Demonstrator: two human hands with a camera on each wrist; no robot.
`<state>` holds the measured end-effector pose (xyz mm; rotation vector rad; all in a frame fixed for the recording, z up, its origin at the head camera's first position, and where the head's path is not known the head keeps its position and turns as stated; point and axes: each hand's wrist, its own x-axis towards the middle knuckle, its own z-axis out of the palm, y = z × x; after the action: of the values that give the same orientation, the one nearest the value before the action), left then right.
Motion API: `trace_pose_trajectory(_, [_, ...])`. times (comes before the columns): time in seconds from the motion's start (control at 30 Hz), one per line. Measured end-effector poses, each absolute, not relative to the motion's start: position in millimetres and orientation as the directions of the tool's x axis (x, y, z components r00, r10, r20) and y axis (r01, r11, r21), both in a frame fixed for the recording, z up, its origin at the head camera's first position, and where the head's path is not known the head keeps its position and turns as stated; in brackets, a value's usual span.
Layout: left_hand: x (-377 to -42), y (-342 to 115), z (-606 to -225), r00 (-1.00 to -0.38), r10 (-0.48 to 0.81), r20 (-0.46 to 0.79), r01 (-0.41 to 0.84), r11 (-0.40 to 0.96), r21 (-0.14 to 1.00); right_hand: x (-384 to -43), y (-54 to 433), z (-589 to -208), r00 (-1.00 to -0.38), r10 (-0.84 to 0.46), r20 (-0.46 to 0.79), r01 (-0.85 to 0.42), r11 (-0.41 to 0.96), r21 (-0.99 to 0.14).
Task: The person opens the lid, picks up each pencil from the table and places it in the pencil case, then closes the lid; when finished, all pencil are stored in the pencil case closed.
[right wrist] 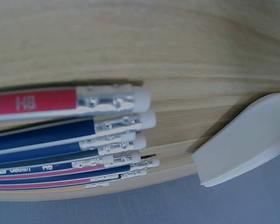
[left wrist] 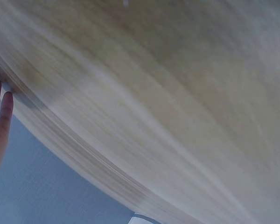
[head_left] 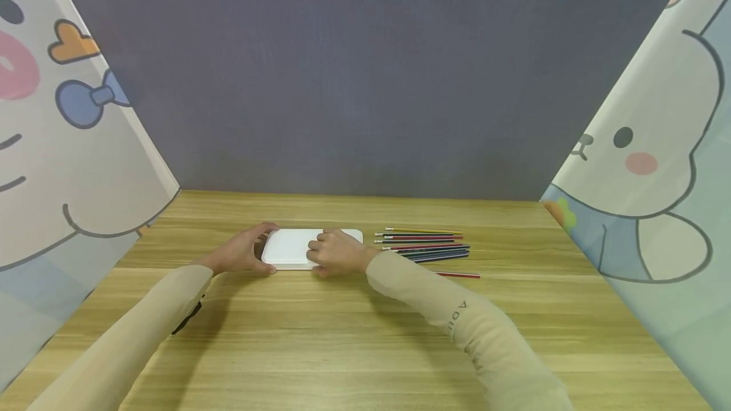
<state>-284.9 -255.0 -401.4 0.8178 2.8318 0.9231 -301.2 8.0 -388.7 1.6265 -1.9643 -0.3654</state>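
a flat, dark-grey wall (head_left: 360, 81) fills the back, above a broad, yellowish wood-grain table (head_left: 320, 347), with pale cartoon-printed panels (head_left: 657, 182) at either side. two long beige fabric sleeves (head_left: 411, 290) reach in over the table. a shallow, white, rectangular box with rounded corners (head_left: 288, 247) lies on the far part of the table. its top looks closed, so what is in it cannot be told; no other container shows. pressing harder on one end than the other could make it skid or tip. the bare left hand (head_left: 242, 251) grips its left end, thumb and fingers spread wide to the front and back corners; the bare right hand (head_left: 338, 254) holds the right half, curled over the top with the thumb low at the front edge. slim painted pencils in red, dark blue, black and yellow (head_left: 440, 254) lie loose to the right, mostly close together. a swing of the right forearm could brush them and set them rolling. smallest are their white erasers (right wrist: 141, 99) in silvery metal ferrules (right wrist: 105, 101), turned toward the box.
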Motion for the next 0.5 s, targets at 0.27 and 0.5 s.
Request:
trace_pose_trajectory(0.27, [-284.3,-253.5,-401.8,-0.859,0.497,0.122,0.473,0.68,0.561,-301.9,8.2,-392.9,-0.083,-0.96,0.267,-0.791,0.227,0.569])
trace_pose_trajectory(0.5, [-285.5,-255.2,-403.0,-0.857,0.501,0.125,0.479,0.68,0.556,-301.2,7.8,-389.5,-0.113,-0.958,0.264,-0.813,0.242,0.529])
